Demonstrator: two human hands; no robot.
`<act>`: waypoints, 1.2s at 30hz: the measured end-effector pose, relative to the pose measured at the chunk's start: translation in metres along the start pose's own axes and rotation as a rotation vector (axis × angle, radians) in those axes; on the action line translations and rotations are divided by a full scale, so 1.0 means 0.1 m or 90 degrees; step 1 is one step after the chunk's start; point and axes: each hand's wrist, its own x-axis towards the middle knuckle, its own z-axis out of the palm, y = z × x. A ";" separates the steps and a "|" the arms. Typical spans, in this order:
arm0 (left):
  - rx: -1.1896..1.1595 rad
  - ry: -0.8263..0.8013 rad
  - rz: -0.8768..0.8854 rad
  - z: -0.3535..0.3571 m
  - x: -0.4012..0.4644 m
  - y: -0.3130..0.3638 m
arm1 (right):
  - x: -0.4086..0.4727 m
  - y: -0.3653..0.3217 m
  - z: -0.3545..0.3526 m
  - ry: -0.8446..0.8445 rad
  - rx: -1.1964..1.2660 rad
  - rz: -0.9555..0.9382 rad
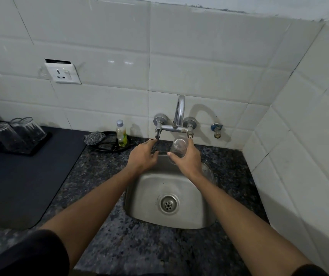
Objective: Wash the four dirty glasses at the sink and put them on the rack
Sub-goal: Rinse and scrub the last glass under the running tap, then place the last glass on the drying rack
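With the last glass (178, 148) gripped in the right hand (187, 160) over the sink's (199, 212) back edge beneath the spout, the tap handle (157, 134), touched by the left hand's (141, 158) loosely extended fingertips, is best turned gently so splashing is avoided.

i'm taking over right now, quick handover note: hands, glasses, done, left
Left hand: reaching to the tap's left handle, fingers at it; a firm grip cannot be confirmed.
Right hand: holds one glass upright over the sink, just under the spout. No water stream is visible.
Rack, far left on the dark mat: three glasses stand upside down on it.
Dish soap bottle and scrubber sit on a black tray behind the sink.
Done: three glasses racked.
Left: finish the fourth glass, then set it on the rack.
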 end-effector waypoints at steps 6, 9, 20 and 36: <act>0.002 0.017 -0.005 -0.07 -0.02 -0.05 | -0.02 -0.03 0.07 -0.016 0.001 0.000; -0.001 0.039 -0.022 -0.16 -0.03 -0.14 | 0.01 -0.14 0.16 -0.042 0.016 -0.018; 0.032 0.122 -0.212 -1.02 -0.40 -1.64 | 0.22 -1.21 1.54 -0.189 0.099 -0.143; 0.057 0.039 -0.469 -1.68 -0.74 -4.64 | 0.32 -2.61 4.80 -0.374 0.085 -0.161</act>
